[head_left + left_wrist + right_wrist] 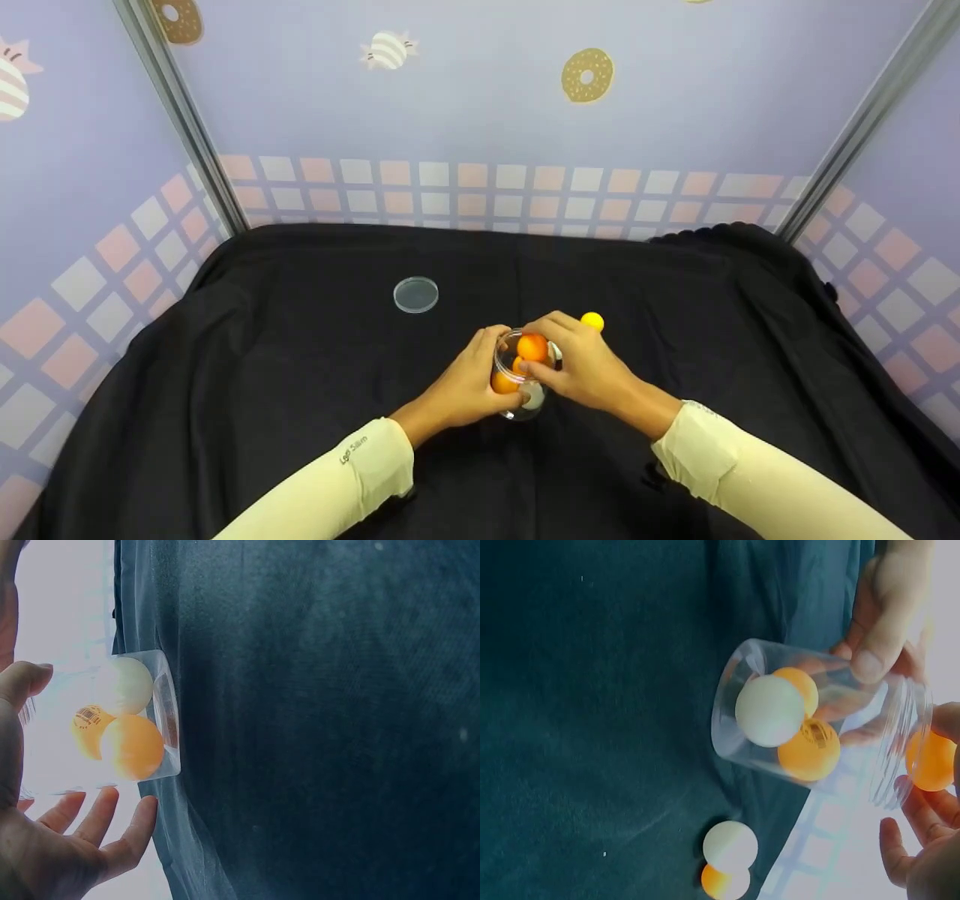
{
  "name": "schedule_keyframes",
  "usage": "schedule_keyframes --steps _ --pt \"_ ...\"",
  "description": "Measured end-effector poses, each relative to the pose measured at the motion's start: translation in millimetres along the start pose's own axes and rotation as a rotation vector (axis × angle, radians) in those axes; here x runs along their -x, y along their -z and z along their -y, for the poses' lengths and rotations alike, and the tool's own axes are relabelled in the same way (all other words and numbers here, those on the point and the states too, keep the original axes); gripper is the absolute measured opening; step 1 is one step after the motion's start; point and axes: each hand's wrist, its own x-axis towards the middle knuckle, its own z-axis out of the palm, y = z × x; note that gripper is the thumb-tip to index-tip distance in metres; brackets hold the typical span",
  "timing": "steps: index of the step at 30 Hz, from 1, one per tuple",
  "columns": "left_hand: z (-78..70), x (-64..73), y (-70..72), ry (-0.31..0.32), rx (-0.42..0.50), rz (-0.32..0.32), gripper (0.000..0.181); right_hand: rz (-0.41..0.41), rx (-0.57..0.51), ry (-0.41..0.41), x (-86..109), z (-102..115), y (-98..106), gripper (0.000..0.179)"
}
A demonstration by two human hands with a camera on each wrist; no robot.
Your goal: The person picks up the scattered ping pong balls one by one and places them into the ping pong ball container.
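Observation:
My left hand (469,382) grips a clear plastic jar (855,701) round its side, mouth upward. Inside the jar lie a white ping-pong ball (769,711) and two orange ping-pong balls (810,750), seen through the wall in both wrist views. Right at the jar's mouth, my right hand (589,367) pinches another orange ping-pong ball (532,348) between thumb and fingers. Beyond the jar, on the black cloth, a loose white ping-pong ball (730,846) is beside a yellow-orange ball (592,322). The right hand partly covers that white ball in the head view.
A round clear lid (416,295) lies flat on the black cloth (337,360), farther back and left of the jar. Patterned wall panels (480,112) enclose the table at the back and both sides.

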Motion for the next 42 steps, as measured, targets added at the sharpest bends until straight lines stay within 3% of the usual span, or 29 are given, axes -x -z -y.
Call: schedule_keyframes --steps 8,18,42 --pt "1.3 0.0 -1.1 0.036 -0.012 0.006 0.087 0.036 -0.002 -0.026 -1.9 8.3 -2.2 0.040" --pt "2.2 -1.0 -1.2 0.038 -0.016 0.005 0.086 0.029 0.020 -0.031 -2.5 7.7 -3.4 0.040" --pt "2.9 -1.1 -1.1 -0.006 -0.032 -0.010 0.086 0.028 -0.001 -0.022 -3.1 6.6 -3.6 0.039"
